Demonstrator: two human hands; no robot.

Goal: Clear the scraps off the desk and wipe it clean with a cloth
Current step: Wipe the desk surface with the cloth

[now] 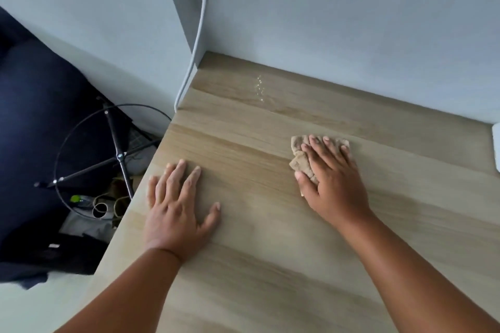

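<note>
My right hand [331, 178] presses the cloth [303, 155] flat, fingers spread; left hand [177, 205] braces open-palmed on the desk [270, 265]. Overlapping strokes toward the wet streak [260, 88] seem best.

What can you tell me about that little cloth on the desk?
The cloth is a small beige rag, soft and crumpled into a bunched wad rather than spread flat. It lies on the light wood-grain desk, toward the right and back of the part in view. The right hand rests flat on top of it, fingers straight, covering most of it; only its left and far edges show.
</note>
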